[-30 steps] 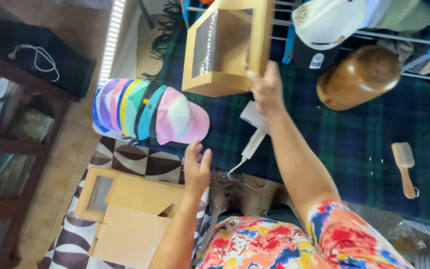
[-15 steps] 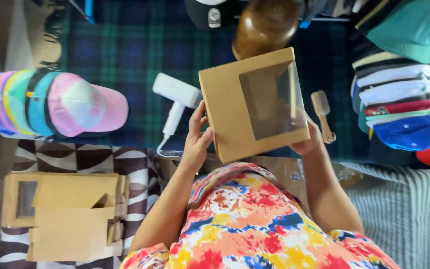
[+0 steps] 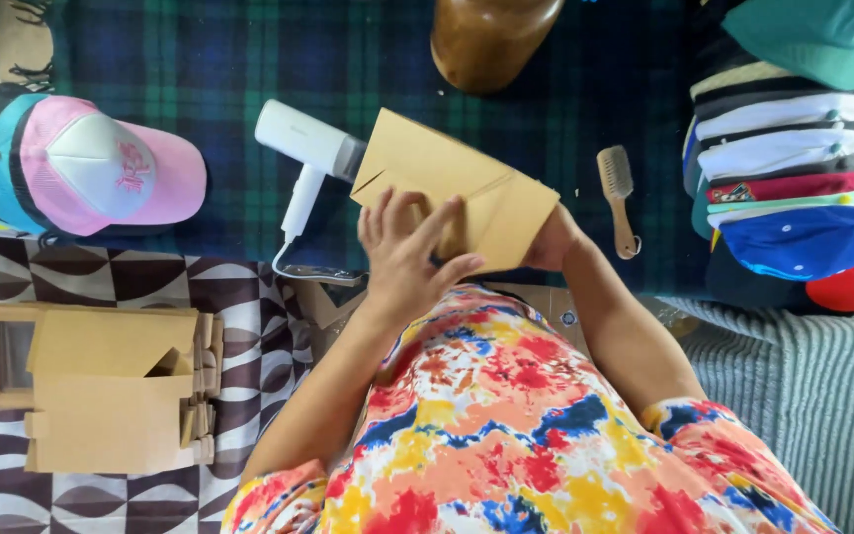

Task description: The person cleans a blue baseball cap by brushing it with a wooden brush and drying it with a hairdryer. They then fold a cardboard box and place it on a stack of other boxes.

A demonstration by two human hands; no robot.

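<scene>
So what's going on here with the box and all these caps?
A person holds a brown cardboard box in both hands above a plaid blanket: the left hand spread across its near face, the right hand gripping its right end. A white hair dryer and small brush lie beside it, with stacked caps and flat boxes at the left.
</scene>
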